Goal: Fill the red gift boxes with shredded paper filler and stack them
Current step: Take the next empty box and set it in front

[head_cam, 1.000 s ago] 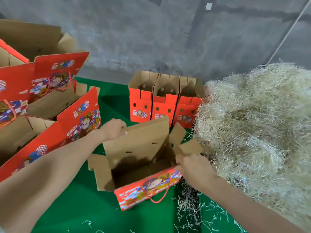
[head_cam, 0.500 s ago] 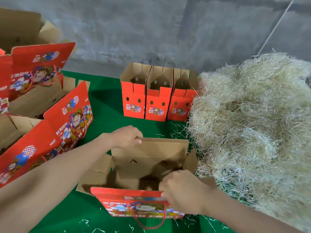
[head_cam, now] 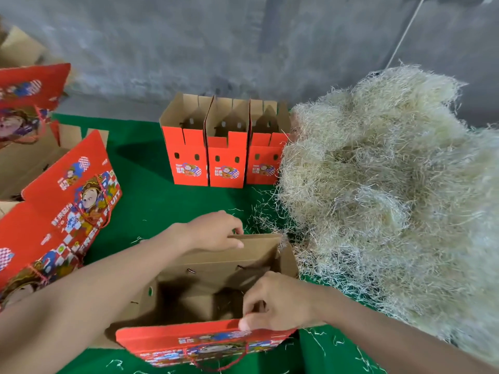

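On the green cloth (head_cam: 151,190), the red gift box (head_cam: 189,340) stands upright & open, not tilted as 1 s ago. Left hand (head_cam: 216,234) grips its far wall, right hand (head_cam: 278,303) pinches the near one. Box is empty, so the shredded paper (head_cam: 378,184) beside it probably goes in next.

3 narrow red boxes (head_cam: 227,157) are standing side by side at the back of 1 green table (head_cam: 151,190). 1 open red box (head_cam: 205,338) is sitting at the front, and 2 hands are gripping it, the left hand (head_cam: 216,233) and the right hand (head_cam: 275,303). At least 2 stacked red boxes (head_cam: 67,201) are lying at the left edge, their full number cut off. 1 pile of shredded paper (head_cam: 378,184) is lying at the right.
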